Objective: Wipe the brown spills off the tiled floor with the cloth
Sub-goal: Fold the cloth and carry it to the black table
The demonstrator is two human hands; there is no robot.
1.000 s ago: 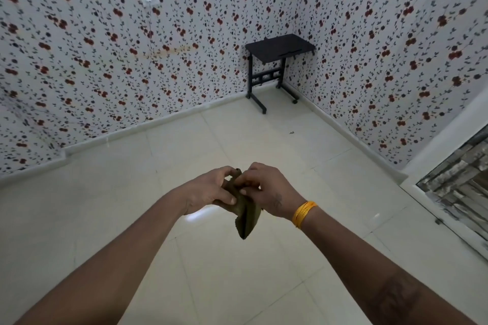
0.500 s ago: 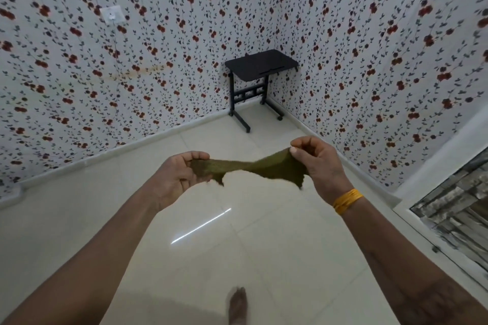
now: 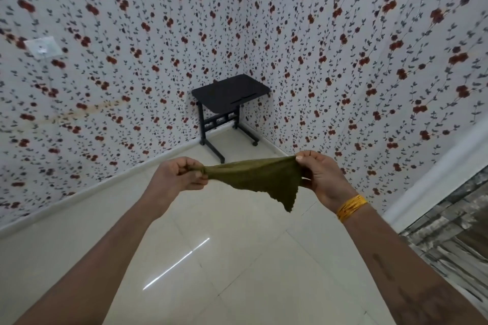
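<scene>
Both hands pinch the cloth [image 3: 257, 179]: the left hand [image 3: 179, 177] bunches one end in a fist, the right hand [image 3: 319, 175] nips a corner, probably to spread it for wiping. Under this grip the floor [image 3: 237, 258] shows no spills. Beyond stands a table [image 3: 229, 92].

Pale glossy tiled floor [image 3: 237, 285], light streak reflected on it; black wheeled side table [image 3: 229, 93] standing in far corner

You are looking at an olive-green cloth [image 3: 260, 179], a yellow-orange wristband [image 3: 351, 207], a glossy cream tiled floor [image 3: 237, 258], a black side table [image 3: 229, 93], and white wallpaper [image 3: 132, 34] showing red flowers with dark leaves.
</scene>
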